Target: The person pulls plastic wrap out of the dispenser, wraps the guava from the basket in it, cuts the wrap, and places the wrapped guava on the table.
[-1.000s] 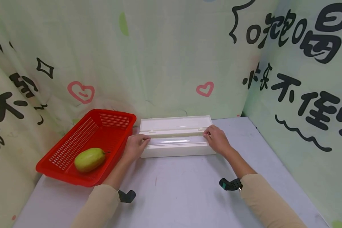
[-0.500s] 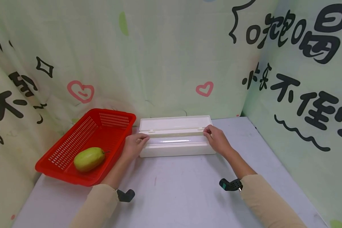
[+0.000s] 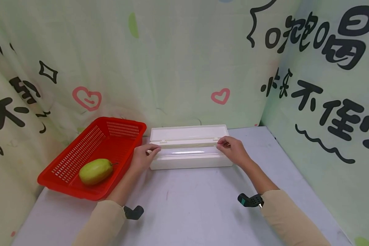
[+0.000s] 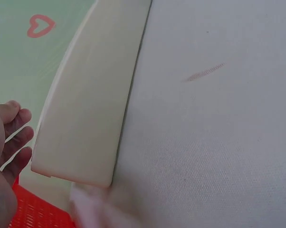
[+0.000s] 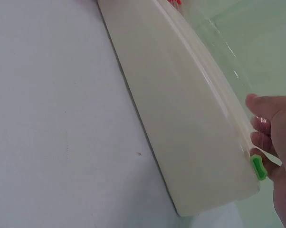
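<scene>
A white cling film dispenser (image 3: 192, 163) lies lengthwise across the far part of the table, its lid (image 3: 190, 132) tipped back. Clear cling film (image 3: 187, 151) stretches over its top between my two hands. At the left end, my left hand (image 3: 144, 157) pinches the film between thumb and finger; its curled fingers (image 4: 20, 138) show beside the box in the left wrist view. My right hand (image 3: 232, 149) pinches the film at the other end, where a glossy sheet (image 5: 235, 73) reaches the thumb. A green slider (image 5: 258, 167) sits by the right fingers on the dispenser.
A red plastic basket (image 3: 123, 129) stands to the left, close by my left forearm, with a yellow-green stemmed fruit (image 3: 96, 172) inside. Printed curtains (image 3: 184, 68) hang behind and at both sides of the white table (image 3: 184, 205).
The right fingertips have shifted slightly left along the dispenser. The left hand keeps nearly the same place, and the dispenser and basket stay put.
</scene>
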`<state>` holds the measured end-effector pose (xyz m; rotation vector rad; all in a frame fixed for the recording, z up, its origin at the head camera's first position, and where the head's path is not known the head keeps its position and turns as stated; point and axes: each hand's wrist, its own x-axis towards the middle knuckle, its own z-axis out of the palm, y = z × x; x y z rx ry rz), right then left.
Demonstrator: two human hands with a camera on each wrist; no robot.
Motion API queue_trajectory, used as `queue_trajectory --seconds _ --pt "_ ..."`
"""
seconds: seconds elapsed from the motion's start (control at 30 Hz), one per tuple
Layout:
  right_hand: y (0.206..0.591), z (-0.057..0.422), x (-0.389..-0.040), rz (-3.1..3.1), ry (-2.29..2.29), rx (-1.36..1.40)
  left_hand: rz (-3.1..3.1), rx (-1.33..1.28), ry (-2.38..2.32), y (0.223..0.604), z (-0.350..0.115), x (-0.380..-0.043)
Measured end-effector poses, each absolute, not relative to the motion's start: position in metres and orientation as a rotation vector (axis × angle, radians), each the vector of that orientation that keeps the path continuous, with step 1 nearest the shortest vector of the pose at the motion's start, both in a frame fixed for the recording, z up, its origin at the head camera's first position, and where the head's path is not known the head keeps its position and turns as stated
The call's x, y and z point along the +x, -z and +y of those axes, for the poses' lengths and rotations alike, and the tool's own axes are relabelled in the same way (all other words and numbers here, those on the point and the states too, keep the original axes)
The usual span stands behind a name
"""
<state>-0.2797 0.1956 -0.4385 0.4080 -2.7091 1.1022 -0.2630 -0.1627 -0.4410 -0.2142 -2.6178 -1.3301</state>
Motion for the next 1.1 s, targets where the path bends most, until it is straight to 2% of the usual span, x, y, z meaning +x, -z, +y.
queue_trajectory --seconds 1.1 --pt "0.4343 0.2043 -0.2715 -2.495 -1.119 0.490 -2.536 -0.223 1.367 0.4378 -0.1676 -0.2569"
